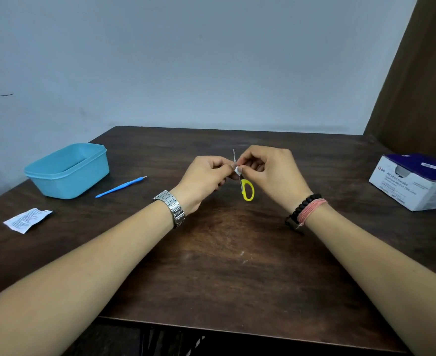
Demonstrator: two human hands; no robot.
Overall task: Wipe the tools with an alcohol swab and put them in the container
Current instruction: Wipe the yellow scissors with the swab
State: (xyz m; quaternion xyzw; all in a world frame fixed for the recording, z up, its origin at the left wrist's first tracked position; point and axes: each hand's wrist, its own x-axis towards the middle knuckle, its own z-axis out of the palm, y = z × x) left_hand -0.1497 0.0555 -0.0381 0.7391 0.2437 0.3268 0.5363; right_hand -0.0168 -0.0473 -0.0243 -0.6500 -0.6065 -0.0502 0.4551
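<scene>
Small scissors with a yellow handle (248, 190) are held upright above the middle of the table, blade tip pointing up. My left hand (203, 177) grips the scissors near the pivot. My right hand (268, 170) pinches a small white alcohol swab (238, 170) against the blade. A blue-handled tool (120, 187) with a thin metal tip lies on the table left of my hands. The light blue container (67, 170) stands open at the far left; I see nothing inside it.
A torn white swab wrapper (26, 220) lies near the left front of the dark wooden table (219, 265). A box of alcohol swabs (414, 181) sits at the right edge. A wall stands right behind the table.
</scene>
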